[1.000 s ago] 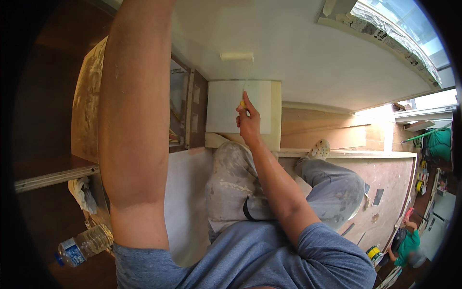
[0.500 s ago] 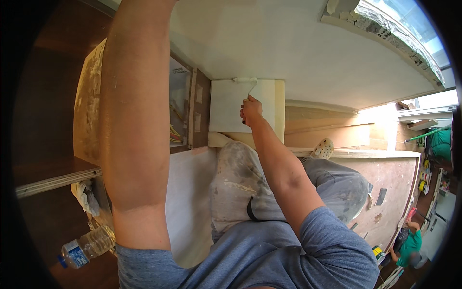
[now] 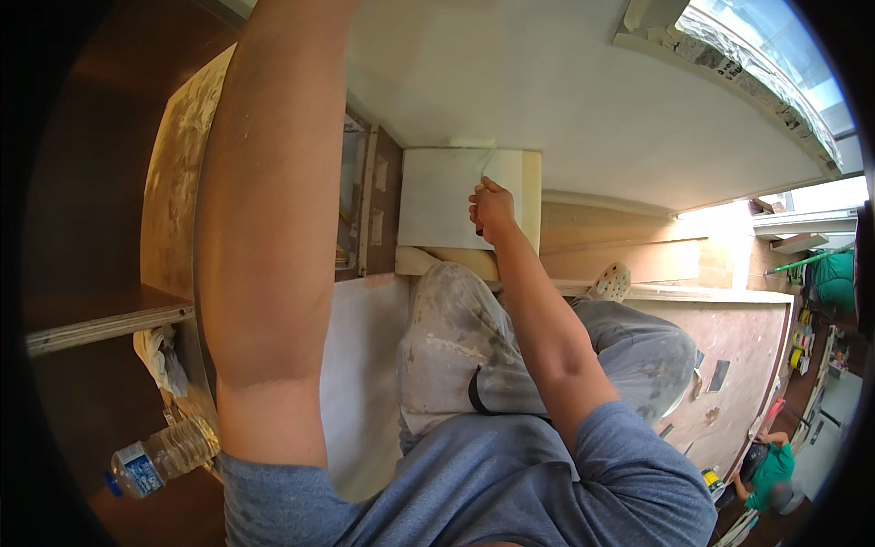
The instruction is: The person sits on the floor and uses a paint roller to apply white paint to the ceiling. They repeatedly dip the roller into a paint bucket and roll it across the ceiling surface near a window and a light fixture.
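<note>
Landmark: white panel point(image 3: 433, 201), set against the white wall point(image 3: 556, 100).

Right hand point(image 3: 493, 208): over the right-hand part of the panel; fingers curled round the handle of a mini paint roller point(image 3: 472, 143). The roller's thin wire frame runs from the fist toward the panel's far edge; its pale sleeve lies along that edge, by the join with the wall, beyond the hand and slightly left of it. Exact contact of sleeve with panel or wall: cannot tell.

Left hand: beyond the upper limit of view, so grip cannot be told. Left arm point(image 3: 273, 228) extends upward, left of the panel and well apart from the roller.

Surroundings, by the panel: cream strip point(image 3: 531, 196) along its right side; open recess point(image 3: 348, 219) with cables just to its left; stained trouser knee point(image 3: 447, 305) just below; wooden boards point(image 3: 620, 260) to the right; perforated clog point(image 3: 611, 282) to the lower right. Farther out: plastic bottle point(image 3: 141, 469), lower left of the panel; co-worker in a green top point(image 3: 775, 474), far lower right.
</note>
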{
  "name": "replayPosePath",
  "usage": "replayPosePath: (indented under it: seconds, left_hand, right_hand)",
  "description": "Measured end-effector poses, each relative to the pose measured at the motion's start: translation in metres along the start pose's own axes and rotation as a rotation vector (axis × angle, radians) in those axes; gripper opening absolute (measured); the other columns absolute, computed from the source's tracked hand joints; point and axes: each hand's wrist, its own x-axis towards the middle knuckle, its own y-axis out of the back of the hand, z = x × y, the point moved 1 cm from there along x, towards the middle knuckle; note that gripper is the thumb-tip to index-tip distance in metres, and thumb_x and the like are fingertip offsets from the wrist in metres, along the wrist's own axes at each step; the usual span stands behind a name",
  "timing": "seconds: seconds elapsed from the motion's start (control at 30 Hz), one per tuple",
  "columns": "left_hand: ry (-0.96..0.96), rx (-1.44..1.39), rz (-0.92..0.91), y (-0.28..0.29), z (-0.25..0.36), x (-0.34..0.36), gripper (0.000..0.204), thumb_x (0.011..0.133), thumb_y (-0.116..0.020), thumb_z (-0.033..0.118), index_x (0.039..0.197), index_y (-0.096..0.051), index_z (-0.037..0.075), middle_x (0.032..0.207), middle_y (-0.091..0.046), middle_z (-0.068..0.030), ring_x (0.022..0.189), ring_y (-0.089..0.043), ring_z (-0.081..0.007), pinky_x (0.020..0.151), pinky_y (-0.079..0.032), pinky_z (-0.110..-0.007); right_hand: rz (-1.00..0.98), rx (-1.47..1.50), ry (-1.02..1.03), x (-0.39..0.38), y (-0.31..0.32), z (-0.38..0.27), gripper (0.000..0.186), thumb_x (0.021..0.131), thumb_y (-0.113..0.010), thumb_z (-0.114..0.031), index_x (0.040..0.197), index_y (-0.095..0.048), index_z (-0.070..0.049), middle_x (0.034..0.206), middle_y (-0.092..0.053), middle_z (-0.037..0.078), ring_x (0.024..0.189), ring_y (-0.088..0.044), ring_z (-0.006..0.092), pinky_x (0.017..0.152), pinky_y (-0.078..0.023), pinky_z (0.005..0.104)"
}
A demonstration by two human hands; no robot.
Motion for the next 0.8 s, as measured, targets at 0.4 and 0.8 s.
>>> replayPosePath:
  seconds: [0.4, 0.8]
  left_hand:
    - [0.288, 0.090, 0.156, -0.004, 0.021, 0.011, 0.083, 0.085, -0.075, 0.061, 0.119, -0.071, -0.015, 0.118, -0.072, -0.0307, 0.113, -0.070, -0.0377, 0.100, -0.052, -0.041]
    - [0.098, 0.046, 0.015, 0.008, 0.014, 0.001, 0.080, 0.085, -0.076, 0.061, 0.120, -0.072, -0.011, 0.117, -0.073, -0.0274, 0.111, -0.070, -0.0354, 0.099, -0.052, -0.041]
  right_hand:
    - [-0.069, 0.010, 0.558, -0.154, -0.019, -0.073, 0.051, 0.107, -0.059, -0.012, 0.156, -0.050, -0.005, 0.083, -0.057, 0.000, 0.057, -0.047, 0.0055, 0.049, -0.043, 0.0248]
    - [-0.124, -0.039, 0.947, -0.182, -0.032, -0.174, 0.048, 0.106, -0.062, -0.011, 0.153, -0.057, -0.015, 0.083, -0.055, -0.002, 0.063, -0.048, 0.0043, 0.057, -0.042, 0.0233]
